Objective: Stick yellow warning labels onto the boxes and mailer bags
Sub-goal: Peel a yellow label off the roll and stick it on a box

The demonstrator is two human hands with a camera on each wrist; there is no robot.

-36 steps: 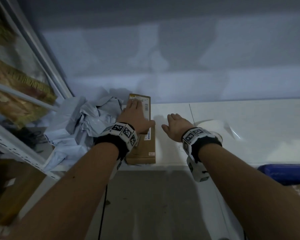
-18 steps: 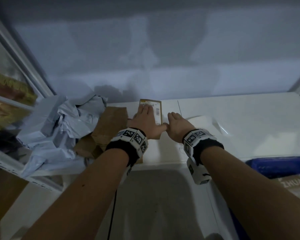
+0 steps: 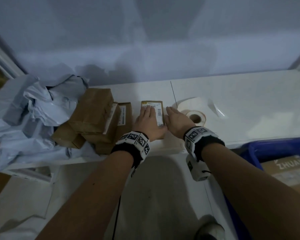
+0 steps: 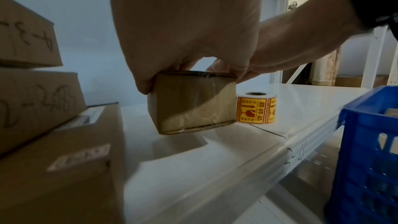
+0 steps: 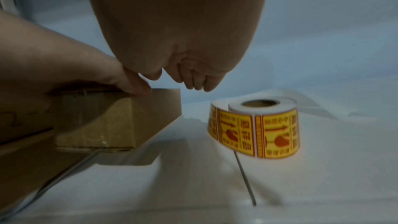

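A small brown box (image 3: 159,110) with a white shipping label is in my left hand (image 3: 148,118), which grips it from above, thumb on one side edge and fingers on the other. In the left wrist view the box (image 4: 193,106) hangs just above the white shelf, over its shadow. My right hand (image 3: 175,118) hovers just right of the box with relaxed fingers and holds nothing. In the right wrist view that hand (image 5: 183,81) hangs between the box (image 5: 129,122) and the roll of yellow warning labels (image 5: 260,129). The roll (image 3: 195,116) stands upright beside my right hand.
Stacked brown boxes (image 3: 93,115) sit left of the held box, with crumpled grey mailer bags (image 3: 35,115) farther left. A blue crate (image 3: 275,149) holding a carton stands below the shelf (image 3: 258,104) edge at right. White backing paper (image 3: 215,108) trails behind the roll.
My left hand has brought the small box rightwards, away from the mailer bags and toward the label roll. My right hand now sits close beside the box.
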